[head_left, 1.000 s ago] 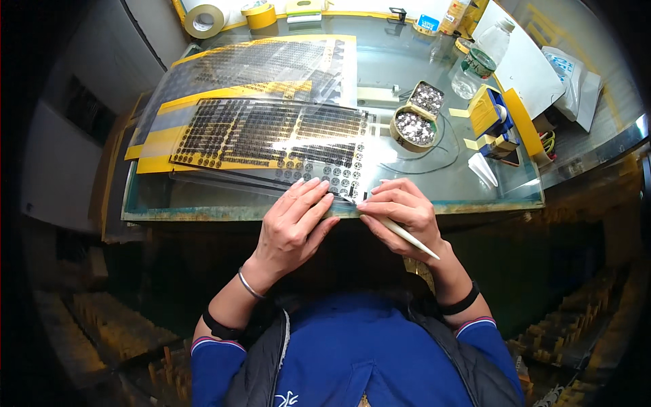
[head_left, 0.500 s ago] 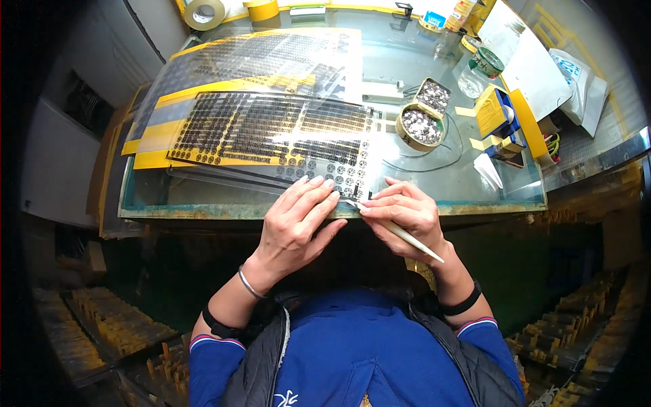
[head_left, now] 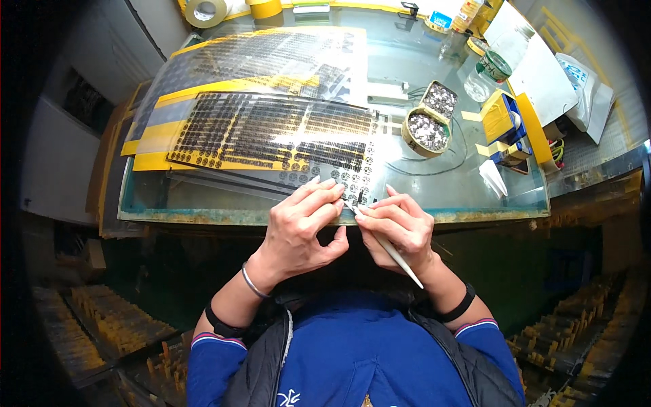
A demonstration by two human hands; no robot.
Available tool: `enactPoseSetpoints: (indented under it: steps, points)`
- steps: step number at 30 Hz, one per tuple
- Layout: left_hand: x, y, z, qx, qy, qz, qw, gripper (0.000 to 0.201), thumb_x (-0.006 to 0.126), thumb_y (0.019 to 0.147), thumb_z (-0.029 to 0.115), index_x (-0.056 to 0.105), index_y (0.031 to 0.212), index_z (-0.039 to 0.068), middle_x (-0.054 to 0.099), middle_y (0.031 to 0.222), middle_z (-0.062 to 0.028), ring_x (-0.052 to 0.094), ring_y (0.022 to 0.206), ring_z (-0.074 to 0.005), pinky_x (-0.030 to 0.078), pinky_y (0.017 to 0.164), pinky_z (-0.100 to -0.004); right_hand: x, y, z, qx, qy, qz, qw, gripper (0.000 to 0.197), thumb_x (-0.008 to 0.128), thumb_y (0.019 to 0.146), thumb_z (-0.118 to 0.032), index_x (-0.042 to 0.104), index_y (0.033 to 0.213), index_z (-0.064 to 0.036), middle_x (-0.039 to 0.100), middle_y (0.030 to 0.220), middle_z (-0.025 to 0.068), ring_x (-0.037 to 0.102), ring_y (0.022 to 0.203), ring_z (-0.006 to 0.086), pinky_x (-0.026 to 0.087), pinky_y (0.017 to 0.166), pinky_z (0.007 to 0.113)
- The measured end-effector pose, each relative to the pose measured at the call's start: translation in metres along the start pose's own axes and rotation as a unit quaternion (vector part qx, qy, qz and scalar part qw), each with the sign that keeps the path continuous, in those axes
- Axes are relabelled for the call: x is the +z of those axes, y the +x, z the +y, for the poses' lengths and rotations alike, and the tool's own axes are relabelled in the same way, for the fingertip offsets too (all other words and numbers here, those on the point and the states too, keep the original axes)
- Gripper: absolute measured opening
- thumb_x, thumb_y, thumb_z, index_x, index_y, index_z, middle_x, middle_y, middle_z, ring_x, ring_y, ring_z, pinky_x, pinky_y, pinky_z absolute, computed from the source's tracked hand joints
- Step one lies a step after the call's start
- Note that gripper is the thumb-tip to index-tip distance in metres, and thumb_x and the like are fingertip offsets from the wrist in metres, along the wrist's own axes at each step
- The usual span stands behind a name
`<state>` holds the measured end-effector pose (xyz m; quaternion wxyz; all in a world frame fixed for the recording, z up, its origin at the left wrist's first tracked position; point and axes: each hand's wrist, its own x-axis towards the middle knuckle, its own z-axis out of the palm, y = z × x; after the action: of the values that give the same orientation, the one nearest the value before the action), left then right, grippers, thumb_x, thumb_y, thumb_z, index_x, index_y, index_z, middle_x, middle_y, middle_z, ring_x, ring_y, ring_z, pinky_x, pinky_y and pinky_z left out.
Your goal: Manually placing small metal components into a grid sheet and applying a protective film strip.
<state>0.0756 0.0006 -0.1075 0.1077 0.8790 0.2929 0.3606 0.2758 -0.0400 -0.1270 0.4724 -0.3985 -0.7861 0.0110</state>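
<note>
My right hand (head_left: 401,227) closes in a pen grip round a slim white-handled tool (head_left: 400,260). Its tapered tail points back toward my wrist. The working tip, small and partly hidden, meets the near edge of a clear film sheet (head_left: 342,178) printed with rows of black round patterns. My left hand (head_left: 302,227) rests its fingertips on that edge just left of the tip, the thumb held apart below the glass table's edge. Under the film lie yellow and clear sheets (head_left: 150,160).
A round tin (head_left: 427,132) and a square tin (head_left: 441,100) hold dark and white bits. On the glass table (head_left: 447,193) are a green-lidded jar (head_left: 493,65), a blue-and-yellow tape dispenser (head_left: 505,115), folded white paper (head_left: 493,178) and tape rolls (head_left: 205,11) at the back.
My right hand has shifted slightly left and the tool's tail has swung left and down, making it steeper. My left fingers have bent a little more.
</note>
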Motion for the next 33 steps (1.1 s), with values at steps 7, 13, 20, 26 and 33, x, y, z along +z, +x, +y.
enactPoseSetpoints:
  steps: [7,13,20,26,33]
  points:
    - [0.001,0.0,-0.003,-0.013,-0.043,0.014,0.999,0.022,0.075,0.072,0.011,0.068,0.089,0.0,0.07,0.104,-0.0143,0.066,0.104,-0.0314,0.05,0.097,-0.0435,-0.006,0.0,0.002,0.084,0.083,0.054,0.992,0.015,0.078,0.071,-0.002,0.072,0.084,-0.0059,0.071,0.079,0.0062,0.068,0.073,0.0222,0.056,0.076,0.038]
    - [0.003,0.002,-0.003,-0.032,-0.019,0.019,0.999,0.008,0.07,0.082,0.009,0.068,0.088,0.003,0.07,0.101,-0.0104,0.067,0.1,-0.0282,0.052,0.094,-0.0412,-0.013,0.005,0.003,0.053,0.065,0.025,0.996,0.016,0.078,0.07,-0.002,0.071,0.084,-0.0057,0.071,0.08,0.0066,0.068,0.077,0.0236,0.055,0.077,0.036]
    - [0.006,-0.002,-0.004,0.005,0.001,0.026,1.0,0.012,0.07,0.081,0.008,0.068,0.091,0.002,0.068,0.101,-0.0125,0.066,0.1,-0.0311,0.052,0.094,-0.0422,-0.013,-0.004,0.008,0.018,0.052,0.003,0.998,0.022,0.078,0.067,-0.001,0.07,0.087,-0.0088,0.072,0.086,0.0046,0.069,0.083,0.0233,0.055,0.084,0.04]
    - [0.004,-0.001,-0.001,0.023,0.023,0.015,0.999,0.017,0.069,0.077,0.007,0.068,0.093,0.001,0.067,0.103,-0.0129,0.066,0.102,-0.0317,0.051,0.096,-0.0427,-0.011,-0.005,0.012,-0.015,0.034,-0.002,0.999,0.025,0.077,0.066,-0.002,0.07,0.088,-0.0101,0.071,0.085,0.0028,0.068,0.081,0.0217,0.057,0.081,0.039]
    - [0.004,0.001,-0.001,0.023,0.021,0.012,0.999,0.016,0.068,0.075,0.006,0.068,0.09,0.001,0.068,0.102,-0.0116,0.066,0.1,-0.03,0.051,0.096,-0.0421,-0.002,-0.009,0.008,-0.051,-0.011,0.043,0.998,0.019,0.078,0.071,0.0,0.07,0.087,-0.0061,0.072,0.086,0.0082,0.069,0.077,0.0224,0.058,0.078,0.037]
